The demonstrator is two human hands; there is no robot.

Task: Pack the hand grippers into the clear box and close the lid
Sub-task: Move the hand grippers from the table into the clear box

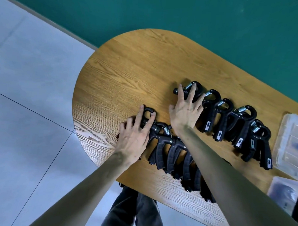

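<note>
Black hand grippers [221, 122] lie in a row across the wooden table [129, 69]. The left hand [133, 134] and right hand [184, 112] rest on them, fingers spread (neither pinching). The clear box [290, 144] sits at the right edge.

My left hand [132, 137] lies flat on the leftmost black sprung hand gripper [147, 112], near the rounded end of the oval wooden table [130, 60]. My right hand [185, 112] covers the far-row gripper [196, 91], behind and right. More grippers [243, 127] run rightward. Clear plastic box [290, 146] at right edge; clear lid [284, 192] before it.
</note>
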